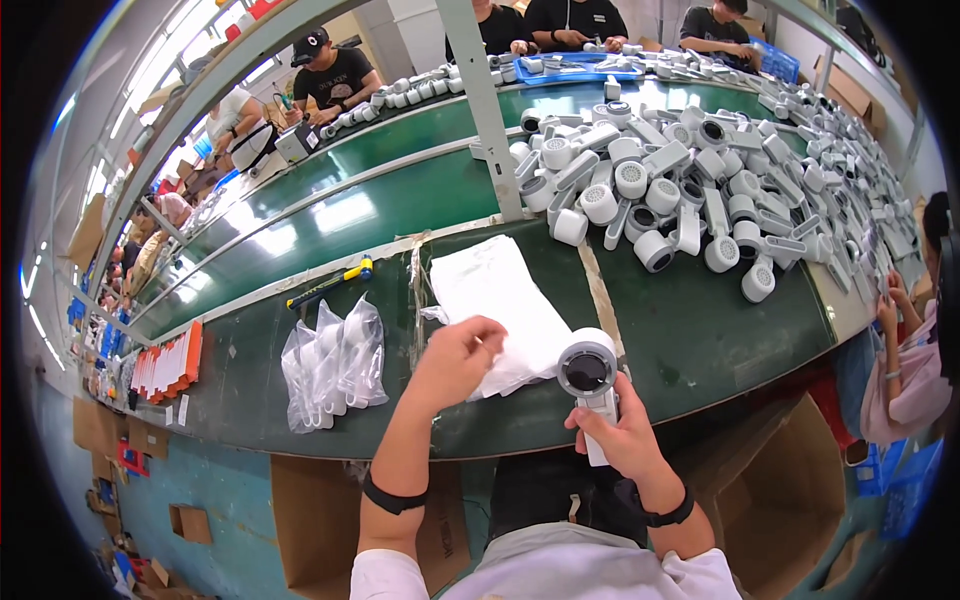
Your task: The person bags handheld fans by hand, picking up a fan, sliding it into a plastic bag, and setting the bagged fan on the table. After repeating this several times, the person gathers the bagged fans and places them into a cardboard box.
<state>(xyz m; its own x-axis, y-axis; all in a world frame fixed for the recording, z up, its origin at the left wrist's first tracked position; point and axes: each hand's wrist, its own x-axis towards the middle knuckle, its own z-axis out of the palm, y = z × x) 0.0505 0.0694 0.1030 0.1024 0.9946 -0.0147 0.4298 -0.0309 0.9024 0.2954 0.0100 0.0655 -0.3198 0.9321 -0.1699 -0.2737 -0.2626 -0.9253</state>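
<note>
My right hand [622, 428] is wrapped round the handle of a white and grey handheld fan [588, 368], its round head upward with a dark, glossy centre. My left hand [463, 362] hovers at the left edge of a stack of thin white bags [510, 310]; its fingers are loosely curled and slightly apart, and I see nothing in them. Left of the stack lie several clear plastic bags [335, 365] with white fan parts or fans inside. Beyond those bags is a yellow and black screwdriver-like tool [332, 283].
A large heap of handheld fans [690, 180] covers the bench at the right. Orange and white boxes [168, 362] stand at the left end. A metal post [487, 110] rises before the green conveyor [380, 210]. Open cartons [780, 500] stand below; other people work across and at right.
</note>
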